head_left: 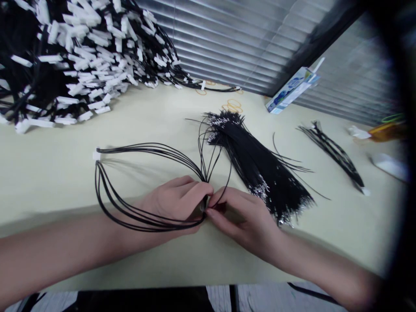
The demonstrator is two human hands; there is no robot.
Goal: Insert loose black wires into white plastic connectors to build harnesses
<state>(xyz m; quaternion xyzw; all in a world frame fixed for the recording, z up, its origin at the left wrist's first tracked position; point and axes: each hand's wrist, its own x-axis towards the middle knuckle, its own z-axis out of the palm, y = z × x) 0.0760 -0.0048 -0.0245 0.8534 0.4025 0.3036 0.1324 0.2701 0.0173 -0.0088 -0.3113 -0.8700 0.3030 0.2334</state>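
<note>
My left hand (182, 199) is closed around the gathered end of a looped wire harness (156, 149). Its black wires bow out leftward in two strands to a white connector (96, 154). Meeting it at the fingertips, my right hand (243, 216) pinches a thin black wire that curves up between the hands. What sits between the fingertips is mostly hidden; a small pale piece shows there. Several loose wire ends stick up above my left thumb. Just beyond my right hand lies a thick bundle of cut black wires (256, 156) with shiny tips.
A large heap of black wires with white connectors (97, 65) fills the back left. Orange rubber bands (232, 105) lie near the blinds. At the right are a blue and white box (290, 91), another wire harness (338, 156) and an orange-handled item (386, 131). The table's front edge runs below my arms.
</note>
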